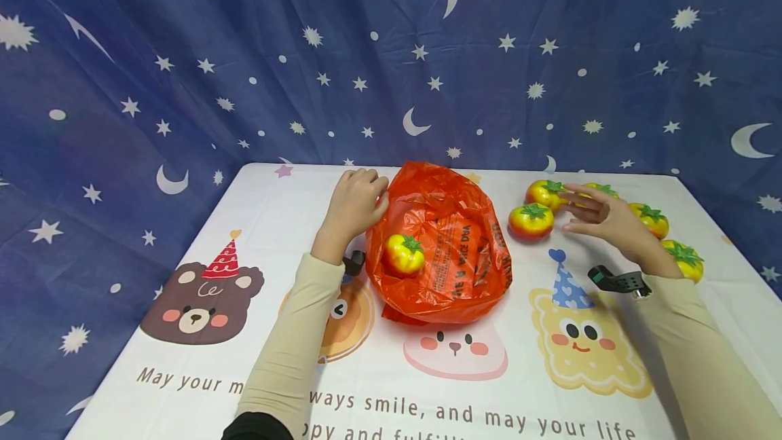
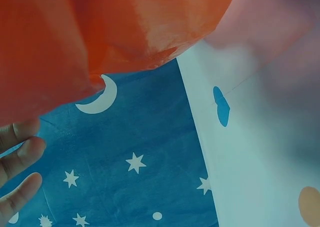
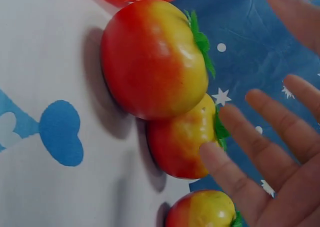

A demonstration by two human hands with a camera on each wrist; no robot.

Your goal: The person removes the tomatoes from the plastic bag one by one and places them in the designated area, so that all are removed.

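Observation:
A red plastic bag (image 1: 455, 209) with dark printing lies wide-mouthed on the table, one red-and-yellow tomato (image 1: 403, 258) with a green leafy top inside it. At the bag's left rim, my left hand (image 1: 356, 204) grips the plastic with curled fingers; the exact pinch is hidden. My right hand (image 1: 601, 219) hovers over a group of similar tomatoes, its fingers spread and holding nothing. Closest to the bag are a front tomato (image 1: 530, 224) and another tomato (image 1: 542, 193) just behind it. In the right wrist view, the large near tomato (image 3: 155, 62) stands apart from the fingers.
Further right lie more tomatoes, among them one tomato (image 1: 650, 221) and the outermost tomato (image 1: 684, 260). The white tablecloth (image 1: 201, 386) carries cartoon animals and lettering. Behind the table's far edge hangs a blue curtain (image 1: 342, 87) with stars and moons.

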